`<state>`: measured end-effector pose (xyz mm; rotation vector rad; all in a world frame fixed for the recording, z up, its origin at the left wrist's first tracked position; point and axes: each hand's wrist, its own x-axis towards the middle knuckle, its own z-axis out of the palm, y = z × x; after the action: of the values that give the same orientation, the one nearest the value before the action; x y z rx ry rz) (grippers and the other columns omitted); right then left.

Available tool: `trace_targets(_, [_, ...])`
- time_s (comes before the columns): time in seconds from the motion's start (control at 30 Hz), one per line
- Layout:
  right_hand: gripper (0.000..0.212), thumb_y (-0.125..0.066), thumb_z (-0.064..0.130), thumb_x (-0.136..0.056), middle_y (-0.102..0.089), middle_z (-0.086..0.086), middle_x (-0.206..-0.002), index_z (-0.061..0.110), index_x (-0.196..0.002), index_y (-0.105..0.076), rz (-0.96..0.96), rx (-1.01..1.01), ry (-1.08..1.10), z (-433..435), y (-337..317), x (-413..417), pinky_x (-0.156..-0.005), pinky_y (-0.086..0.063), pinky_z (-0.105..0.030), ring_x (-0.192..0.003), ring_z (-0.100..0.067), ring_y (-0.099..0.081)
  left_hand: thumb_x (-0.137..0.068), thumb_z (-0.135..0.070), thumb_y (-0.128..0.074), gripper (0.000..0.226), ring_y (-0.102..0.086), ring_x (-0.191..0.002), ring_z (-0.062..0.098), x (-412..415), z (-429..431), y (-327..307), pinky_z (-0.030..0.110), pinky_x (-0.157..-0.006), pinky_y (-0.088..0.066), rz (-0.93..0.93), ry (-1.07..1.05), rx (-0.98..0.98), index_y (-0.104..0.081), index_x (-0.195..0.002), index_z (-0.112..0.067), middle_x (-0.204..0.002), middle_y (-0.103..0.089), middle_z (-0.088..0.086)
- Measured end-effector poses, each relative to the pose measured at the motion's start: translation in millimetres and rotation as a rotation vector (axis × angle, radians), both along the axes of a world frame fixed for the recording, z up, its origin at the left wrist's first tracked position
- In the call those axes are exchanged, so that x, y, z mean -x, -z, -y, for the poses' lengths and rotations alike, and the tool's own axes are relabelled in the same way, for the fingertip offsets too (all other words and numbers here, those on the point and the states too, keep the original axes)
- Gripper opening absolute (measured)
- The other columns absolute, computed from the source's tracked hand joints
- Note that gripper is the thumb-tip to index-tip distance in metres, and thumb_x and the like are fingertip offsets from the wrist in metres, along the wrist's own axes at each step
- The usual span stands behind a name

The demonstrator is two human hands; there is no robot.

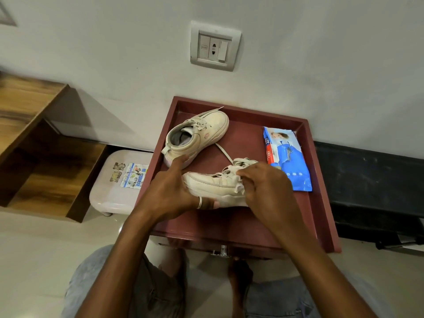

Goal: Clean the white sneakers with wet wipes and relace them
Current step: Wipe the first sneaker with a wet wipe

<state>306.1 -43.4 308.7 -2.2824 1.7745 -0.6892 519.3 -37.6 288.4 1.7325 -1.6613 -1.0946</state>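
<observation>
The near sneaker (213,184) is kept at the front of the red tray (243,138). Its toe end is gripped by the curled fingers of the left hand (169,193), apparently so that it is steadied for rubbing. A crumpled wet wipe (238,182) is pinched in the right hand (263,187) and pressed against the laced upper. The shoe is seen to be cream and dingy, with loose laces. The second sneaker (197,136) is laid at the tray's back left, and the wipes pack (286,157) at its right side
</observation>
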Motion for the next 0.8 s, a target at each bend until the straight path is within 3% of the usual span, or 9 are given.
trace_targets(0.17, [0.027, -0.062, 0.006, -0.074, -0.066, 0.0, -0.094, 0.013, -0.098, -0.074, 0.05, -0.054, -0.171, -15, 7, -36, -0.078, -0.051, -0.031, -0.088, -0.019, -0.061, -0.054, -0.039, -0.098, 0.123, -0.056, -0.081, -0.01, -4, 1, 4, -0.001, -0.066, -0.041, 0.016, 0.037, -0.017, -0.028, -0.155, -0.029, -0.104, -0.064, -0.015])
trace_targets(0.23, [0.026, -0.065, 0.005, -0.073, -0.067, 0.001, -0.094, 0.014, -0.095, -0.075, 0.044, -0.094, -0.219, -12, 4, -31, -0.078, -0.052, -0.032, -0.089, -0.019, -0.062, -0.052, -0.041, -0.099, 0.127, -0.059, -0.086, -0.007, -5, 0, 5, 0.002, -0.07, -0.042, 0.004, 0.042, -0.023, -0.026, -0.155, -0.031, -0.103, -0.062, -0.021])
trace_targets(0.33, [0.02, -0.062, 0.002, -0.077, -0.069, -0.002, -0.089, 0.013, -0.088, -0.076, -0.067, -0.048, -0.027, 4, 5, 2, -0.073, -0.054, -0.04, -0.085, -0.024, -0.063, -0.049, -0.052, -0.098, 0.13, -0.053, -0.105, 0.003, -3, -1, 2, 0.017, -0.084, -0.043, 0.0, 0.022, -0.028, -0.026, -0.156, -0.031, -0.124, -0.056, -0.013])
trace_targets(0.4, [0.021, -0.061, 0.0, -0.08, -0.07, -0.006, -0.088, 0.011, -0.091, -0.075, -0.08, -0.005, 0.121, 9, 5, 15, -0.07, -0.055, -0.042, -0.083, -0.028, -0.065, -0.05, -0.054, -0.096, 0.128, -0.052, -0.099, -0.002, -1, 0, 1, 0.011, -0.079, -0.042, 0.002, 0.022, -0.014, -0.027, -0.155, -0.03, -0.124, -0.055, -0.011])
trace_targets(0.5, [0.017, -0.062, 0.001, -0.078, -0.068, -0.002, -0.084, 0.014, -0.084, -0.072, -0.027, 0.022, -0.006, -3, 5, -12, -0.069, -0.052, -0.037, -0.079, -0.022, -0.063, -0.049, -0.053, -0.098, 0.129, -0.053, -0.086, -0.008, -2, 0, 3, 0.004, -0.07, -0.04, 0.015, 0.037, -0.032, -0.027, -0.155, -0.032, -0.112, -0.058, -0.014])
trace_targets(0.57, [0.018, -0.061, 0.005, -0.08, -0.067, 0.001, -0.089, 0.014, -0.09, -0.073, 0.002, -0.032, -0.162, -13, 7, -32, -0.073, -0.052, -0.035, -0.084, -0.019, -0.061, -0.038, -0.063, -0.092, 0.137, -0.059, -0.096, 0.004, -5, 0, 5, 0.016, -0.08, -0.045, 0.021, 0.064, -0.047, -0.026, -0.155, -0.033, -0.122, -0.064, -0.008])
trace_targets(0.63, [0.02, -0.058, 0.009, -0.083, -0.066, 0.002, -0.093, 0.015, -0.094, -0.073, -0.055, -0.044, -0.202, -10, 9, -30, -0.075, -0.053, -0.037, -0.09, -0.02, -0.059, -0.036, -0.063, -0.091, 0.139, -0.06, -0.102, 0.009, -7, 0, 7, 0.017, -0.082, -0.045, 0.013, 0.073, -0.051, -0.026, -0.155, -0.034, -0.127, -0.065, -0.005])
trace_targets(0.7, [0.023, -0.058, 0.005, -0.083, -0.068, 0.003, -0.091, 0.018, -0.092, -0.074, -0.118, -0.032, -0.094, 2, 8, -9, -0.071, -0.054, -0.042, -0.092, -0.021, -0.056, -0.045, -0.051, -0.098, 0.133, -0.057, -0.103, 0.007, -5, -1, 6, 0.01, -0.078, -0.042, 0.018, 0.063, -0.047, -0.026, -0.156, -0.033, -0.122, -0.061, -0.009])
trace_targets(0.8, [0.029, -0.059, 0.001, -0.082, -0.071, 0.007, -0.09, 0.022, -0.092, -0.075, -0.077, -0.021, 0.07, 12, 6, 14, -0.069, -0.055, -0.041, -0.091, -0.023, -0.058, -0.05, -0.049, -0.098, 0.129, -0.054, -0.113, 0.007, -3, 0, 4, 0.017, -0.086, -0.042, 0.034, 0.05, -0.023, -0.026, -0.156, -0.033, -0.124, -0.056, -0.011])
